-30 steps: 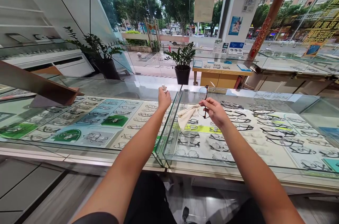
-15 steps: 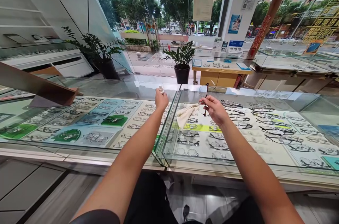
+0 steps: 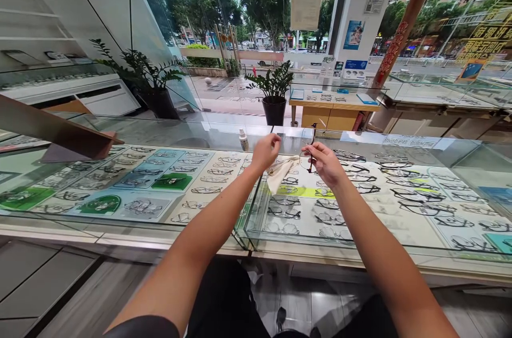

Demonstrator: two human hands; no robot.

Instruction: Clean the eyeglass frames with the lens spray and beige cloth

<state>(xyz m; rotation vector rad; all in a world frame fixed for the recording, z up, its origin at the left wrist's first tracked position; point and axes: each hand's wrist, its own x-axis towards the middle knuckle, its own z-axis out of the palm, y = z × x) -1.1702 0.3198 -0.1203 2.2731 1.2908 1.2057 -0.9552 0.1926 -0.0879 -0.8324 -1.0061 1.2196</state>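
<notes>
Between the thumb and fingers of my right hand (image 3: 326,165) is a pair of eyeglasses (image 3: 311,167) with a dark frame, turned on end above the glass counter. My left hand (image 3: 266,152) hovers to the left of the eyeglasses, its fingers loosely curled and apart with nothing in them. Behind and left of that hand stands a small white-capped spray bottle (image 3: 244,140), upright on the countertop. A cream cleaning cloth (image 3: 280,177) lies crumpled on the glass below, between my two hands, partly behind the left one.
Rows of eyeglasses (image 3: 212,179) fill the glass display case (image 3: 250,220) on both sides of a joint. A slanted brown panel (image 3: 60,133) stands on the left countertop. Beyond the counter are a potted plant (image 3: 274,109) and a wooden table (image 3: 334,106).
My left hand has let go of the spray bottle, left it standing on the counter, and moved right toward the eyeglasses. My right hand keeps the eyeglasses almost in place.
</notes>
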